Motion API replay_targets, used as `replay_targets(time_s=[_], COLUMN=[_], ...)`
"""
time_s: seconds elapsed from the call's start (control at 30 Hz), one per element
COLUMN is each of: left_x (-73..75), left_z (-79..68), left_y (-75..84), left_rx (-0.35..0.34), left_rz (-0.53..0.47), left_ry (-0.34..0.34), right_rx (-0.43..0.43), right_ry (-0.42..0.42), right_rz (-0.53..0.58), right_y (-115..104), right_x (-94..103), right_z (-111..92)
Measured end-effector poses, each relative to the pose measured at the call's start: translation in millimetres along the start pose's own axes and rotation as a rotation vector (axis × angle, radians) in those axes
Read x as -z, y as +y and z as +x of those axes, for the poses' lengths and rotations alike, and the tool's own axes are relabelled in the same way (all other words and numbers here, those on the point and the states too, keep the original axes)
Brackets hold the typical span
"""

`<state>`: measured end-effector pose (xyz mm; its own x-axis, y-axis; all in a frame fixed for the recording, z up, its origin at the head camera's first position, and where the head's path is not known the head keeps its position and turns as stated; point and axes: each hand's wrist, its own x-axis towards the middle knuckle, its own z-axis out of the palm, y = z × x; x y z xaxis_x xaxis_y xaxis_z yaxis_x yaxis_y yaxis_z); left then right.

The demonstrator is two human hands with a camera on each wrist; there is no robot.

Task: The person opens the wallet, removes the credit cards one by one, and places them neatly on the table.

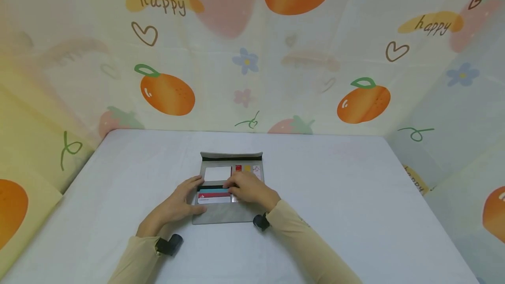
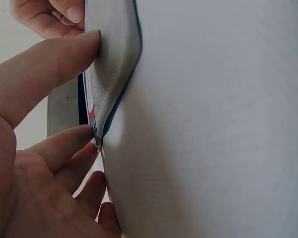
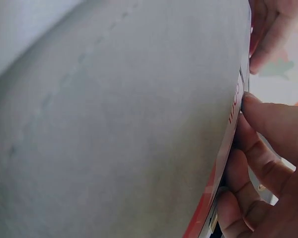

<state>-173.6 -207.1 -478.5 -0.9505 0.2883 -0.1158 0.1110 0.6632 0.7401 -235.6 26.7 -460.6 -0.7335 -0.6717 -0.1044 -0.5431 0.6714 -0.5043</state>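
A grey card wallet (image 1: 215, 214) lies unfolded on the table, its far flap raised a little. Colourful cards (image 1: 213, 197) fill its lower left pocket, and a white card (image 1: 218, 173) shows in the upper left one. My left hand (image 1: 177, 203) holds the wallet's left side, thumb on the near flap and fingers along the edge, as the left wrist view shows of the wallet (image 2: 114, 54). Over the middle pockets, my right hand (image 1: 250, 187) pinches at a card's upper edge. In the right wrist view its thumb and curled fingers (image 3: 258, 153) meet that edge; the palm hides other cards.
A white cloth covers the table (image 1: 335, 187). Behind it hangs a fruit-printed curtain (image 1: 221, 56), with more cloth at both sides. Each wrist wears a small black camera (image 1: 169, 245) at the sleeve cuff.
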Motion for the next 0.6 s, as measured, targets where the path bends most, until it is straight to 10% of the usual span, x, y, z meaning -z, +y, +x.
replay_targets(time_s=[0.6], left_x=[1.3], left_z=[-1.5], left_y=[1.7], left_rx=[0.026], left_rz=[-0.021], left_ry=[-0.022], right_rx=[-0.072], right_ry=[0.056], right_rz=[-0.017], right_y=[-6.7], right_x=[-4.7], right_z=[2.8])
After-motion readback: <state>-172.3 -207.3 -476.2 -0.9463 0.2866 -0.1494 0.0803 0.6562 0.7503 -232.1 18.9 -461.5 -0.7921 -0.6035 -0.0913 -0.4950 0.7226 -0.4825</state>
